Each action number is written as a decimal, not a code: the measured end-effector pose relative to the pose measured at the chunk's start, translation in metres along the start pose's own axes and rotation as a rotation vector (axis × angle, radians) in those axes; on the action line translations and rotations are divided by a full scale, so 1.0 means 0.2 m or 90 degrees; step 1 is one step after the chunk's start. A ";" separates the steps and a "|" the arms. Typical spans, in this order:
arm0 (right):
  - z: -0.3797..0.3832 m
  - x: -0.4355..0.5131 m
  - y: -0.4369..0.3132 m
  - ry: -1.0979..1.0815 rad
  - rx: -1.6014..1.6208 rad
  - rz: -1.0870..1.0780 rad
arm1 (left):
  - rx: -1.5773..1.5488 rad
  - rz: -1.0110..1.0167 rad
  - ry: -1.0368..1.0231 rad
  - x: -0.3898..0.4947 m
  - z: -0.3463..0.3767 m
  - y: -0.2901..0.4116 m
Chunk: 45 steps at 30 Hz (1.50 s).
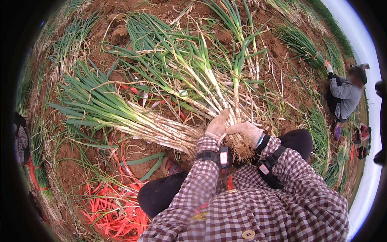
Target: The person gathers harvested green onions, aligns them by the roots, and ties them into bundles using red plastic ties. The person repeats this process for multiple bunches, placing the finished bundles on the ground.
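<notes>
Both my hands wear pale work gloves and meet around a small bunch of long green onions (216,86) in front of my lap. My left hand (218,124) grips the white stalks from the left. Just below it, my right hand (246,133) closes on the stalks above their roots. The brown, soil-covered roots (241,148) hang under my right hand, and the green leaves fan out away from me. To the left of my left hand lies a larger pile of green onions (157,124) on the soil, its root ends partly hidden by my sleeve.
Red plastic strips (113,208) lie heaped by my left knee. Loose green onions (242,39) cover soil ahead. At right, a crouching co-worker (347,90) touches a tied onion bundle (302,48). Another strapped bundle (40,178) lies far left, near a partly visible person (20,139).
</notes>
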State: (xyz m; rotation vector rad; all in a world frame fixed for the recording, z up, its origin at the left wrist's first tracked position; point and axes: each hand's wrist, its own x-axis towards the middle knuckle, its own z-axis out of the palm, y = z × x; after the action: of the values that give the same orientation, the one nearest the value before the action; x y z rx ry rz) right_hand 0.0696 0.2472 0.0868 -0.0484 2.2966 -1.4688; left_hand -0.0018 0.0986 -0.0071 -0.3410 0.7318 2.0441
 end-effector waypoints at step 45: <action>0.59 0.78 -0.09 -0.151 -0.314 0.205 | 0.375 0.512 0.908 -1.08 -0.84 2.07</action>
State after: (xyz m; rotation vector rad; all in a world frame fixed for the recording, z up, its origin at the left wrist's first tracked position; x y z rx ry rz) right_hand -0.0336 0.0989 0.0111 0.0067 2.2809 -0.6829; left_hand -0.2362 -0.3204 0.1202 -1.3429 2.5731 1.8510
